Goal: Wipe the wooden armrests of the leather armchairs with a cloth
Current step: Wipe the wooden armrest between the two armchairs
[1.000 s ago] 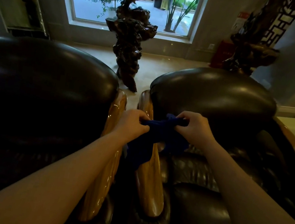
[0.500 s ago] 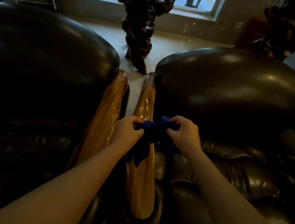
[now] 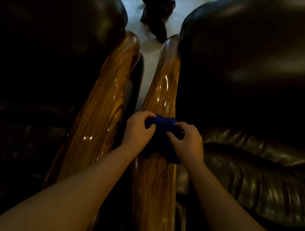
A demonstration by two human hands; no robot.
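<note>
Two dark leather armchairs stand side by side, the left armchair and the right armchair. Between them run two glossy wooden armrests, the left chair's armrest and the right chair's armrest. A dark blue cloth lies bunched across the right chair's armrest near its middle. My left hand grips the cloth's left side and my right hand grips its right side, both pressing it onto the wood.
A narrow strip of pale floor shows between the two armrests. A dark carved wooden sculpture stands on the floor behind the chairs. The right chair's wrinkled leather seat cushion lies just right of my right hand.
The view has tilted down and closer, so the window is out of sight. Both hands have lowered the cloth from above the armrest onto the right chair's armrest.
</note>
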